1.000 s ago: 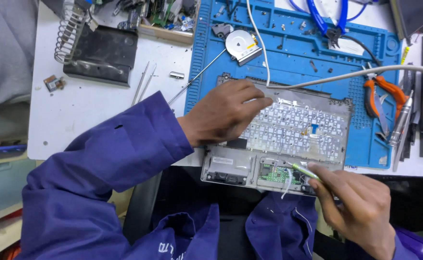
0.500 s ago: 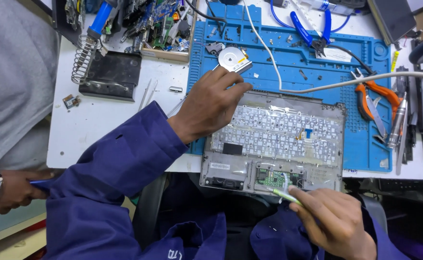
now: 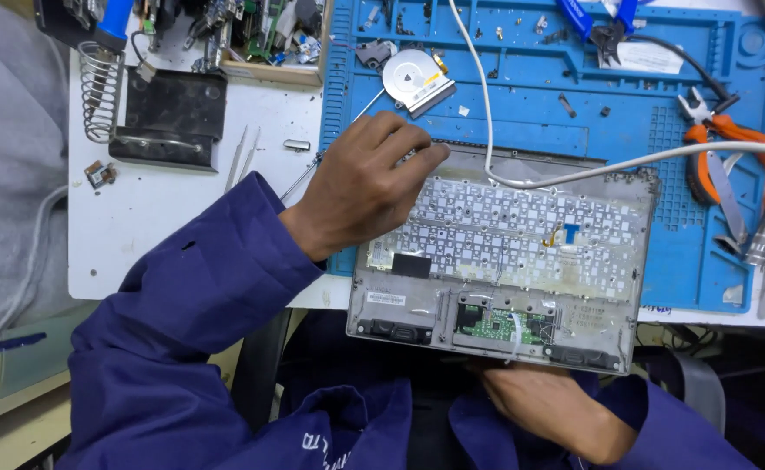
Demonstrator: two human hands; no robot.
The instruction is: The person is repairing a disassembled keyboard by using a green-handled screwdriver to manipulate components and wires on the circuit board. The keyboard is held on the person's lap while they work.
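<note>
Palmrest shell point(image 3: 522, 261) of an opened laptop lies inside-up at the near edge of my bench point(image 3: 165, 218), its far part resting on the blue work mat point(image 3: 530, 96) and its near edge overhanging toward my lap. My left hand point(image 3: 361, 187) lies flat on the shell's far left corner, fingers point(image 3: 417, 157) stretched and loosely together, pressing down and pinching nothing; my right hand point(image 3: 543, 405) sits under the shell's near edge, and I cannot tell how its fingers are set. A white cable point(image 3: 574, 170) crosses the shell's far edge, orange pliers point(image 3: 718, 144) lie on the mat's right side, and a small round fan point(image 3: 416, 77) rests just beyond my left hand
</note>
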